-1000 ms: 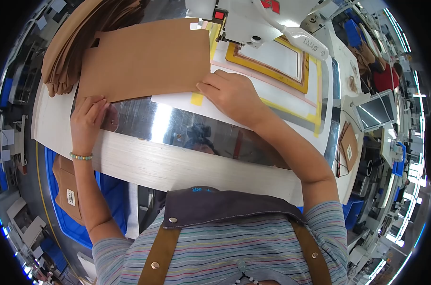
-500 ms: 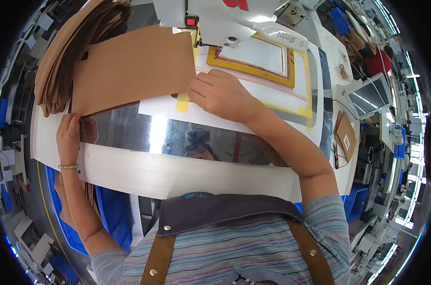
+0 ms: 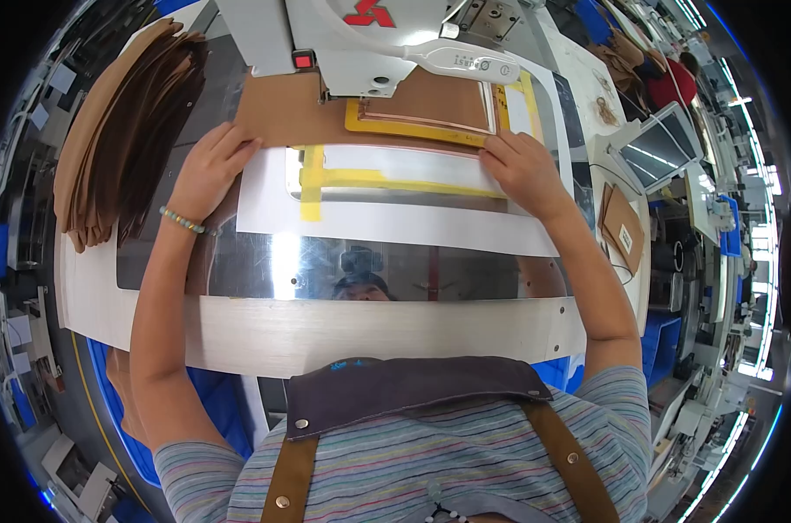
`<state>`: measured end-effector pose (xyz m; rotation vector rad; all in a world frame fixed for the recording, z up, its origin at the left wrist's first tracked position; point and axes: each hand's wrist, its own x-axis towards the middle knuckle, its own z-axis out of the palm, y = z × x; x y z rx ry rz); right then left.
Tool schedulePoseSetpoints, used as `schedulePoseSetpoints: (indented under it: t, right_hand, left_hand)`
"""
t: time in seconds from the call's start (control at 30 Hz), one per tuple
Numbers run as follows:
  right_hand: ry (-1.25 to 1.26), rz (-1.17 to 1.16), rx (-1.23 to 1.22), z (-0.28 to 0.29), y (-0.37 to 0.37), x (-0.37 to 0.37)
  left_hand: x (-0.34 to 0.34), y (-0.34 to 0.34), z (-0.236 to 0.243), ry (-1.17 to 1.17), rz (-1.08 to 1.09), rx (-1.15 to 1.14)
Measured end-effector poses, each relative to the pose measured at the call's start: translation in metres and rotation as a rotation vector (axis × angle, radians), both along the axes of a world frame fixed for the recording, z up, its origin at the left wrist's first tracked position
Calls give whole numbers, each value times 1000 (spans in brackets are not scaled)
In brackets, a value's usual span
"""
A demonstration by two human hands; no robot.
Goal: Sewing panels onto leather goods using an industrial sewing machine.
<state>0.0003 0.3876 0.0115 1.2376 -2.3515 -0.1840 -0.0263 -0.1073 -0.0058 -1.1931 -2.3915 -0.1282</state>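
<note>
A flat brown panel [image 3: 273, 113], of leather or similar sheet, lies partly beneath a yellow rectangular frame [image 3: 421, 132] under the head of a sewing machine [image 3: 360, 52]. Its brown surface also shows through the frame's opening. My left hand [image 3: 205, 173] is closed on the panel's near left corner. At the frame's near right corner is my right hand [image 3: 528, 174], its fingers closed; whether they grip the panel's edge or the frame is hidden. Nearer me lies a white sheet [image 3: 387, 220] with yellow tape [image 3: 312, 187] on it, over a shiny metal plate [image 3: 465, 270].
A thick stack of brown panels [image 3: 108, 148] stands on the left of the table. To the right are a tilted screen [image 3: 657, 148] and a brown piece with a white label [image 3: 620, 228]. Blue bins [image 3: 212, 401] sit below the table's front edge [image 3: 395, 336].
The brown panel has moved right, away from the stack and under the yellow frame. Both hands have moved right with it, the left one also farther from me. The yellow frame has shifted slightly left.
</note>
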Motion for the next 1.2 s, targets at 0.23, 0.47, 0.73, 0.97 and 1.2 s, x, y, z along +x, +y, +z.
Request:
schedulePoseSetpoints:
  t: [0.23, 0.47, 0.73, 0.97, 1.2]
  right_hand:
    - [44, -226, -64, -8, 84, 11]
    - [2, -349, -188, -17, 81, 35]
    - [-139, -518, -400, -24, 85, 56]
    - [-240, -573, -433, -20, 79, 60]
    - [-268, -581, -284, -22, 83, 62]
  left_hand:
    - [-36, 85, -8, 22, -170, -83]
    - [-10, 80, -14, -202, -11, 64]
    - [20, 99, -21, -293, 211, 170]
    - [21, 93, -23, -316, 236, 127]
    - [18, 92, -22, -330, 223, 144]
